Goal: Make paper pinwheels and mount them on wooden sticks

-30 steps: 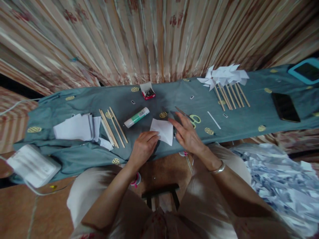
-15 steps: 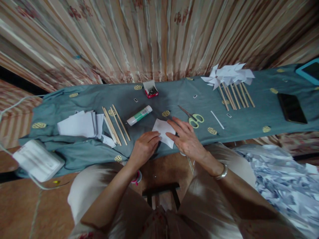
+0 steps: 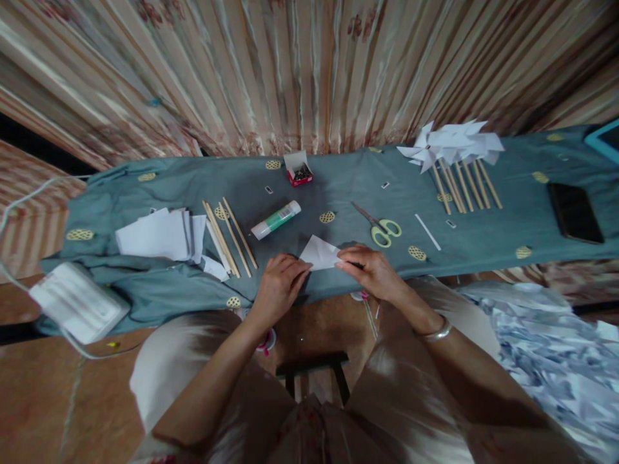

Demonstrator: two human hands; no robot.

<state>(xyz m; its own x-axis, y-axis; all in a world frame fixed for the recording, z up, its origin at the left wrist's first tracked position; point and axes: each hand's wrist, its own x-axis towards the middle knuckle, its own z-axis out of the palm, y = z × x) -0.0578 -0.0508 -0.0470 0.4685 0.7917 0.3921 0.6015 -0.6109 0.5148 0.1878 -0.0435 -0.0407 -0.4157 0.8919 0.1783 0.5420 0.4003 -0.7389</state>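
A small white sheet of paper, folded to a triangle with its peak pointing away from me, lies at the near edge of the cloth. My left hand pinches its left corner between thumb and fingers. At the right corner, my right hand grips the paper the same way. Just beyond the paper are a glue stick with a green label and a pair of scissors with pale green handles. Several wooden sticks lie left of my left hand.
Stacked white paper and a white box-like device with a cable are at left. An open red box of small dark pieces stands at the back. Several paper pinwheels, a phone and a paper strip lie right. Paper pieces heap below right.
The paper went from a flat sheet to a folded triangle. My right hand, formerly spread over the sheet, now pinches its right corner. The view has shifted slightly.
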